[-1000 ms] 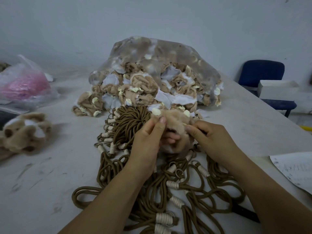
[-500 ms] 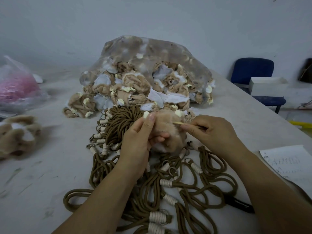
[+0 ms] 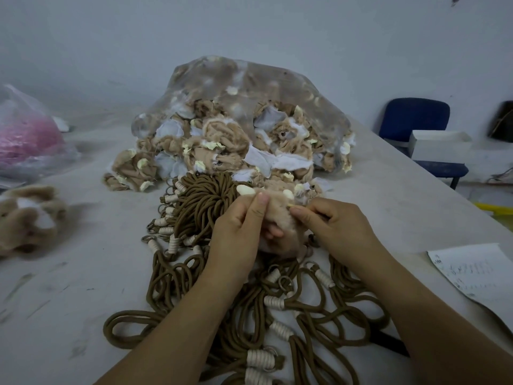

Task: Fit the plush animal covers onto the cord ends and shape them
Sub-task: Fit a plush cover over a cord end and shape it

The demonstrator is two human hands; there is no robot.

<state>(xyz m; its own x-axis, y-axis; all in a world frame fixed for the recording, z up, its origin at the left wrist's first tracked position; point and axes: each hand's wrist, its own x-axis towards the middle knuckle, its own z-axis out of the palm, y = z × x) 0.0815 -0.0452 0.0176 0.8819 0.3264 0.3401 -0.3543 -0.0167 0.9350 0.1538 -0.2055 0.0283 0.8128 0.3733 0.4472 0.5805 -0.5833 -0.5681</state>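
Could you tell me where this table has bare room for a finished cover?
Bare tabletop: left of the brown cords, nearer than the finished plush; also beyond the right hand, between the bagged covers and the paper. The middle is crowded.

Head-worn view, steeply down over table (image 3: 83, 287)

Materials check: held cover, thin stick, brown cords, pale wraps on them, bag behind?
Held cover: tan short-pile plush, fuzzy matt edges.
Thin stick in the right hand: pale, maybe wood; too small to tell.
Brown cords: looks like braided textile rope, matt, lying in limp loops.
Pale wraps: probably coiled cotton-like string, separate turns visible.
Bag: thin clear plastic film, faint sheen, contents show through.
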